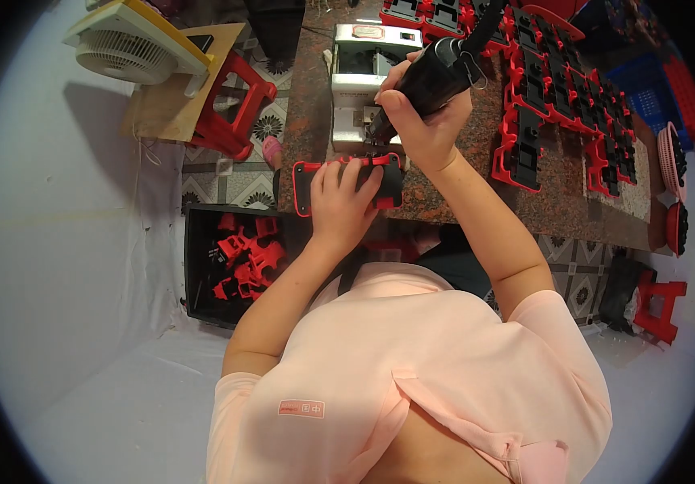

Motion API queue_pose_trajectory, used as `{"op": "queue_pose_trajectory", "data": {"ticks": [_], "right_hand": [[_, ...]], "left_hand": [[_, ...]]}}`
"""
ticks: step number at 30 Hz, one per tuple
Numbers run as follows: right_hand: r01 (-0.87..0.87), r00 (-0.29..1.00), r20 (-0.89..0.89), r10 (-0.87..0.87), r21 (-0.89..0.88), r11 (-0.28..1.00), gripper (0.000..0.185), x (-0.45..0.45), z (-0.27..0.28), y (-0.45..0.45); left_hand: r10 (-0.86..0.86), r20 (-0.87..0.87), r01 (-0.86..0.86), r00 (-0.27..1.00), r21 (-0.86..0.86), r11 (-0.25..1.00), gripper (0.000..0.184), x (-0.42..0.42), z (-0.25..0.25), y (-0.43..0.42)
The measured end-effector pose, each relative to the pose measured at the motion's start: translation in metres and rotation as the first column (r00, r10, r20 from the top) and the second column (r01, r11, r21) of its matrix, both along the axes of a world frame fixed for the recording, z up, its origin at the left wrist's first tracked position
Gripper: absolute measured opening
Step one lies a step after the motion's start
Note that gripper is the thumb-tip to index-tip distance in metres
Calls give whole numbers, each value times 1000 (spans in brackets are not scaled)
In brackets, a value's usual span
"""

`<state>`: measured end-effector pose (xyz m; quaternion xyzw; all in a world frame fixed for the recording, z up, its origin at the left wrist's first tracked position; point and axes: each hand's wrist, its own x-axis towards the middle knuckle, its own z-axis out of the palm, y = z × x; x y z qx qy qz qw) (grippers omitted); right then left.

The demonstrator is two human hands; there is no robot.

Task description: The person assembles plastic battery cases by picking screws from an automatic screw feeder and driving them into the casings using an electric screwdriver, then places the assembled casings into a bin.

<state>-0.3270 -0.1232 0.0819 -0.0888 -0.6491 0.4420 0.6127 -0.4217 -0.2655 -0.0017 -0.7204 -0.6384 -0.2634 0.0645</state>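
My right hand is wrapped round a black electric screwdriver, with its cable rising from the top. The screwdriver is tilted, its tip end low by the front of a white-and-silver screw feeder. My left hand lies on a red-and-black plastic housing, holding it at the table's near edge. Fingers spread across the black face of the housing, and its red rim shows around them. Whether the tip touches the feeder or the housing, I cannot tell.
Rows of similar red-and-black housings cover the right of the speckled stone table. A black bin of red parts stands below left. A white fan rests on a board above a red stool.
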Motion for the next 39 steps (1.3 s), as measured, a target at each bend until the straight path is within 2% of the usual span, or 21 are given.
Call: {"op": "queue_pose_trajectory", "data": {"ticks": [3, 6, 7, 10, 11, 15, 24, 30, 33, 39], "right_hand": [[17, 1000, -2, -17, -7, 1000, 40, -3, 2, 0], [105, 990, 101, -97, -70, 992, 40, -7, 5, 11], [74, 997, -2, -74, -103, 992, 33, -9, 10, 11], [7, 1000, 10, -5, -153, 988, 24, 5, 28, 8], [39, 999, 34, -35, -125, 991, 30, 11, 32, 5], [-17, 1000, 6, 17, -32, 999, 42, 29, 36, -2], [51, 998, 45, -50, -18, 999, 46, 33, 24, -5], [55, 995, 82, -56, 23, 998, 42, 29, 18, -8], [23, 997, 74, -23, -2, 1000, 39, 23, 20, -13], [99, 990, 106, -90, -80, 992, 49, 15, 16, -14]], "left_hand": [[5, -1, -5, 1000, -2, 1000, 66, 0, -1, 0], [4, -1, -4, 1000, -13, 1000, 67, 1, 2, -1], [4, -2, -4, 1000, -16, 1000, 67, 0, 3, 0], [17, -3, -17, 1000, -18, 1000, 68, 0, 2, 0], [19, 0, -19, 1000, -16, 1000, 68, 0, 0, -1], [18, 4, -18, 1000, -14, 1000, 68, 0, 0, 1], [14, 8, -14, 1000, -24, 1000, 69, 0, 2, 0], [16, 4, -16, 1000, -17, 1000, 68, -1, 1, 1], [19, -12, -19, 1000, -15, 1000, 67, 0, 1, 1], [17, -16, -17, 1000, 5, 1000, 65, -2, 0, 2]]}}
